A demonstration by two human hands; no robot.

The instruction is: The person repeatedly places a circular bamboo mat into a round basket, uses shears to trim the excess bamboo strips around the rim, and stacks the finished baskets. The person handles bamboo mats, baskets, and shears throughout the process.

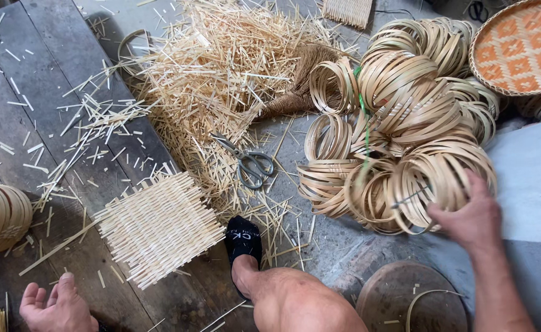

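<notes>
Scissors lie between woven mat and hoops.

Right hand reaches forward, fingers curled; left hand rests palm-up, open.

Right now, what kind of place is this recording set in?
Probably a basket-weaving workshop, worked on the floor. The right hand reaches into a heap of bundled bamboo hoops, a flat woven mat lies by a pile of cut strips, and scissors rest nearby.
</notes>
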